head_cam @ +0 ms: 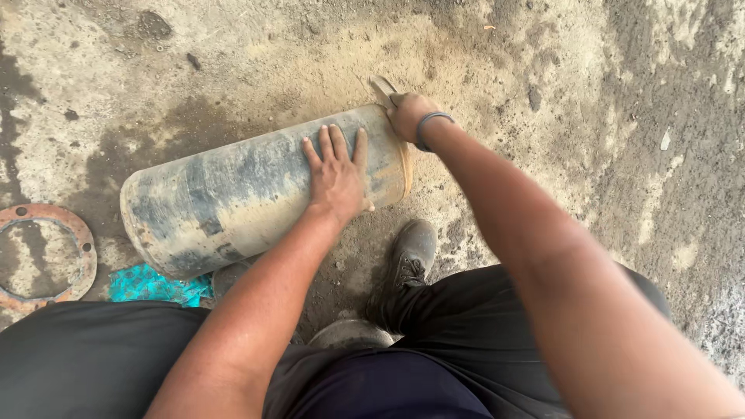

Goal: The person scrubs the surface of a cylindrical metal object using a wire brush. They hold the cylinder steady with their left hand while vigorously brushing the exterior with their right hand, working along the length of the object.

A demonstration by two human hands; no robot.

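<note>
Rough concrete floor (pixel 543 62) — dusty, sandy patches, dark oily stains at left and right. Rusty metal ring (pixel 77 233) with bolt holes at left edge; crumpled teal cloth (pixel 147 285) nearby. Flat daylight — soft shadows.

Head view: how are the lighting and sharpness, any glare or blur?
Head view: soft, even daylight, no glare; faint shadow under the dusty cylinder. The left hand on it is sharp; the right hand and the near forearm are slightly soft. Edges bend a little, wide-angle.
</note>
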